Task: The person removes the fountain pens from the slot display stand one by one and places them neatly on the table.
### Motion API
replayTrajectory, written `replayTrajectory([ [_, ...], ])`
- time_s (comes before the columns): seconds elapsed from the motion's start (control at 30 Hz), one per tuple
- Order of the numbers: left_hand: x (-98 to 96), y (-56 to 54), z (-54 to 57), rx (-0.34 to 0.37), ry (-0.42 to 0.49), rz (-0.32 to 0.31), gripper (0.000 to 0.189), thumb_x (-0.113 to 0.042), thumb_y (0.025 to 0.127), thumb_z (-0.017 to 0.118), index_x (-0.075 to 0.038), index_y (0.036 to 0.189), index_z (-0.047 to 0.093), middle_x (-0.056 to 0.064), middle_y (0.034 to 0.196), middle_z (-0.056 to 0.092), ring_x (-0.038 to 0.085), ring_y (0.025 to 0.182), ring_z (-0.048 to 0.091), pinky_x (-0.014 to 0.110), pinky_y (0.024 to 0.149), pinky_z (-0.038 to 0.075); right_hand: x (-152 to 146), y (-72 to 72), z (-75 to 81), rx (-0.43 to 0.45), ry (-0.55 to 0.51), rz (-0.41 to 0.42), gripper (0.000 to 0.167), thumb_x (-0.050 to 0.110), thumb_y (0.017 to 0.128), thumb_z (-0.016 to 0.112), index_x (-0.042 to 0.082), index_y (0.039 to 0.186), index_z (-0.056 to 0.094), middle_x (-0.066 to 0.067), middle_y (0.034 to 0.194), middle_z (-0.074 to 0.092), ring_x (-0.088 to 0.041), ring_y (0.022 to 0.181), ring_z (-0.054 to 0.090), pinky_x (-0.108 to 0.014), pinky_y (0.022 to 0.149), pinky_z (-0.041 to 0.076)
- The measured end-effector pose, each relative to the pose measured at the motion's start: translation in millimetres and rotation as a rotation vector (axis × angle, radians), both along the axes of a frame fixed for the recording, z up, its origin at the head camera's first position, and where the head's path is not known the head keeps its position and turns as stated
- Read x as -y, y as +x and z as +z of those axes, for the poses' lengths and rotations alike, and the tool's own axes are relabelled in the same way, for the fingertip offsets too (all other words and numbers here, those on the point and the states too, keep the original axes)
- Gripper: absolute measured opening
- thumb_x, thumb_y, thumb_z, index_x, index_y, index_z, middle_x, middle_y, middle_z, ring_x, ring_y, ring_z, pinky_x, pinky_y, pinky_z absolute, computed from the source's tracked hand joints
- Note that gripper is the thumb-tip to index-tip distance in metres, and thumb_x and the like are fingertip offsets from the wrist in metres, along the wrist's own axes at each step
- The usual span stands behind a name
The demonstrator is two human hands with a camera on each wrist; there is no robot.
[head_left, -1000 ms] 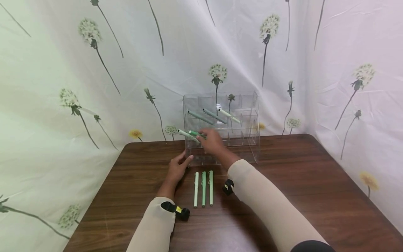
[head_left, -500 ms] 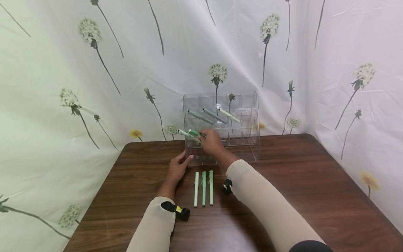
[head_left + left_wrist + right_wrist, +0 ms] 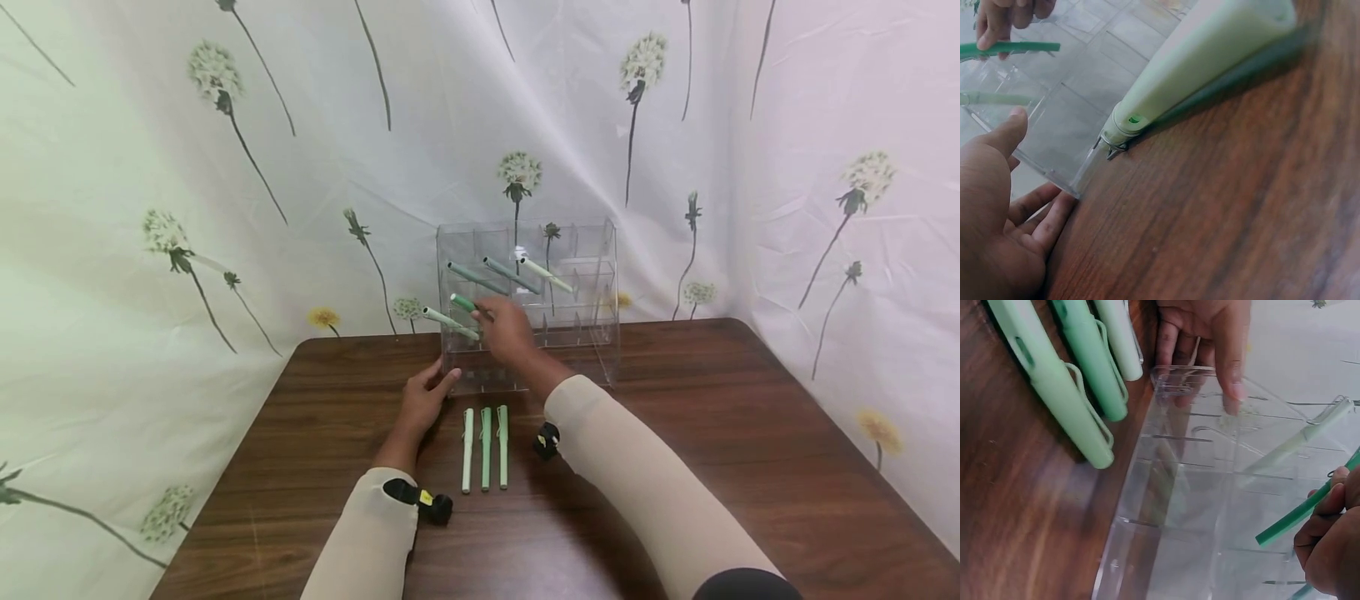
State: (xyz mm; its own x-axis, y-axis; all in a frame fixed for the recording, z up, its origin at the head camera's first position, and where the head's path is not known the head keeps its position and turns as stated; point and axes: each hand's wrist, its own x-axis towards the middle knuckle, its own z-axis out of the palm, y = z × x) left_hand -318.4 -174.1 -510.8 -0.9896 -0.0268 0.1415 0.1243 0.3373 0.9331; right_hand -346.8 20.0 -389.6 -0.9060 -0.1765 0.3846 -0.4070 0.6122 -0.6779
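Right hand (image 3: pixel 508 333) had lifted the green pen (image 3: pixel 462 302) slightly from half a second earlier, fingers pinching it before the clear rack (image 3: pixel 592 329); I judged it not yet seated; left hand (image 3: pixel 422 406) hadn't moved, fingers gripping the rack's near corner; a pale pen (image 3: pixel 450 322) leaned just left of the right fingers, likely crowding them; three racked pens (image 3: pixel 512 276) sat beyond; three loose pens (image 3: pixel 485 450) lay on the table (image 3: pixel 300 467), nearer the person than either hand's fingers.

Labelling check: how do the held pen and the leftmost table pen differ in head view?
Colour: held pen is deep green, leftmost table pen very pale.
Pose: held pen is tilted in the right hand, off the table; leftmost table pen lies flat on the table.
Shared: both are slim.
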Motion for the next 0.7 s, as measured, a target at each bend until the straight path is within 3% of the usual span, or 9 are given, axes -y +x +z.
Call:
replayTrajectory([
  [0.33, 1.3, 0.8, 2.6, 0.0, -0.052, 0.002, 0.069, -0.046, 0.107, 0.072, -0.017, 0.165, 0.05, 0.013, 0.168, 0.052, 0.037, 0.159, 0.047, 0.059, 0.129, 0.039, -4.9, 1.7, 19.8, -0.134, -0.007, 0.024, 0.036, 0.019, 0.11, 0.065, 0.005, 0.142, 0.072, -0.016, 0.131, 0.076, -0.032, 0.122, 0.073, -0.045, 0.103, 0.062],
  [0.53, 2.2, 0.5, 2.7, -0.013, -0.045, -0.001, 0.071, -0.052, 0.104, 0.073, -0.019, 0.164, 0.052, 0.012, 0.168, 0.052, 0.036, 0.158, 0.047, 0.058, 0.13, 0.039, -8.7, 4.1, 26.0, -0.197, -0.043, 0.043, 0.035, 0.018, 0.11, 0.065, 0.004, 0.142, 0.072, -0.015, 0.128, 0.075, -0.031, 0.112, 0.073, -0.045, 0.095, 0.063],
  [0.7, 2.0, 0.3, 1.8, -0.006, -0.053, 0.01, 0.072, -0.052, 0.104, 0.074, -0.017, 0.163, 0.052, 0.012, 0.168, 0.052, 0.037, 0.159, 0.046, 0.058, 0.13, 0.038, -13.3, 9.9, 27.4, -0.187, -0.094, 0.072, 0.036, 0.018, 0.112, 0.063, 0.004, 0.145, 0.069, -0.014, 0.128, 0.072, -0.029, 0.111, 0.073, -0.043, 0.094, 0.065],
])
